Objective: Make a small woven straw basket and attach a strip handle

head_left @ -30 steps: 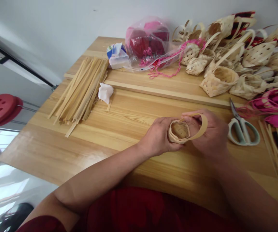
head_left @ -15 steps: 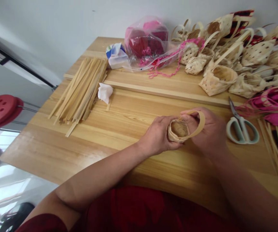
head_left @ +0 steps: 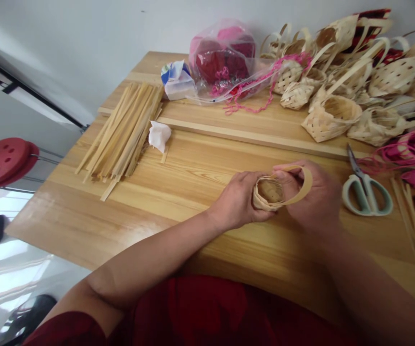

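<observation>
Wooden table (head_left: 200, 192) against a pale wall (head_left: 84, 29); small woven basket (head_left: 264, 204) in two hands, center-right of frame.
Head view: left hand (head_left: 234, 199) clamped around basket's left side, mouth facing up; right hand (head_left: 317, 199) at its right, thumb and fingers closed on a looped flat strip (head_left: 305, 185) at the rim. Scissors (head_left: 366, 192) right of frame, near right hand. Bundle of strips (head_left: 124, 129) left of center, crumpled white tissue (head_left: 159, 136) beside it. Clear plastic bag (head_left: 225, 57) top center, pile of woven baskets (head_left: 332, 120) upper right, red stool (head_left: 0, 161) far left.
</observation>
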Demonstrator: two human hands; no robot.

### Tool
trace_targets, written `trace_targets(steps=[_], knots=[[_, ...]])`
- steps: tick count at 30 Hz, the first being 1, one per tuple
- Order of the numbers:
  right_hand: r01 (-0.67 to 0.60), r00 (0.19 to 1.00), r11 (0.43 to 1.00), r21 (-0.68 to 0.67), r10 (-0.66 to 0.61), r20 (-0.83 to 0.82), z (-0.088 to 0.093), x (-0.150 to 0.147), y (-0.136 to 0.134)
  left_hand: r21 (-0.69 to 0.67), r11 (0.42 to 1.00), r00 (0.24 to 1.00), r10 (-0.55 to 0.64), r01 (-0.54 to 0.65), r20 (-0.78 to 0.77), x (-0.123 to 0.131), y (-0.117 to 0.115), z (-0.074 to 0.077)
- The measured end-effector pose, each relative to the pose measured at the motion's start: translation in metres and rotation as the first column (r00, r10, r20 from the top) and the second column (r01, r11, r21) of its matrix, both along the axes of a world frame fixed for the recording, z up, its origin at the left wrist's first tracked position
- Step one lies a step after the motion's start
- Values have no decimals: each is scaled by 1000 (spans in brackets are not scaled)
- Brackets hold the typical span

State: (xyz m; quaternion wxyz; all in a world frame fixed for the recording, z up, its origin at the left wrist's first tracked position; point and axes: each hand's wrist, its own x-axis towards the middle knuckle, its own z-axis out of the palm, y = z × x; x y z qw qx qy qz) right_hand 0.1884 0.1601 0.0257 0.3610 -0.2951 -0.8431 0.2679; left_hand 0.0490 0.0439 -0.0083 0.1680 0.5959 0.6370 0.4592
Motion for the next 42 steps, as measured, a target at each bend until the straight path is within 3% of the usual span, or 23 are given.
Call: trace_targets(steps=[7,13,22,32,42], knots=[[-65,998,998,4,65,26,4,2,2,-26,999,1000,-22,22,4,-3,0,2],[-12,999,1000,-5,11,-51,-1,1,2,-76,996,999,-54,55,9,-4,1,6],[17,999,999,30,-16,-39,-1,0,-2,-86,994,998,-62,62,-2,-5,0,8],[-24,1000,1000,7,24,17,0,-1,2,-34,999,999,-33,34,10,-1,1,3],[31,997,999,32,-28,-77,-12,-4,2,-18,1000,1000,-8,9,6,0,-1,3]])
